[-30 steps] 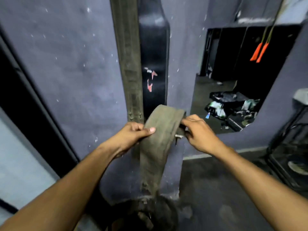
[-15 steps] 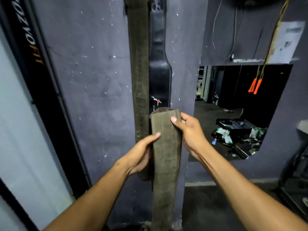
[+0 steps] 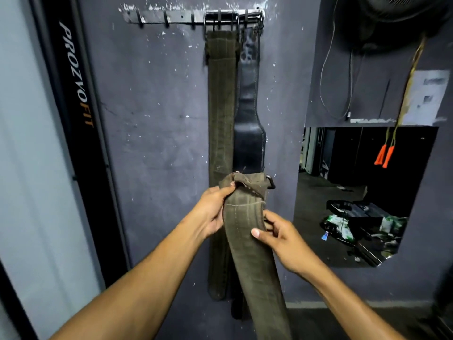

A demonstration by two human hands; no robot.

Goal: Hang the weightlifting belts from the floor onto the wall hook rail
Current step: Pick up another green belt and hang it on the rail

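head view:
left hand (image 3: 212,209): grip pinching folded top end of olive belt (image 3: 247,231), frame centre
right hand (image 3: 282,238): grip curled round its right edge, just below
belt buckle (image 3: 269,180): 1 o'clock of left hand
hook rail (image 3: 176,16): 12 o'clock on wall; hung olive belt (image 3: 221,106) and black belt (image 3: 248,111) side by side

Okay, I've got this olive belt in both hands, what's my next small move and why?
Probably lift the held belt, buckle end first, toward a free hook on the rail. Both hands, left and right, grip it well below the rail, whose right hooks already carry two belts.
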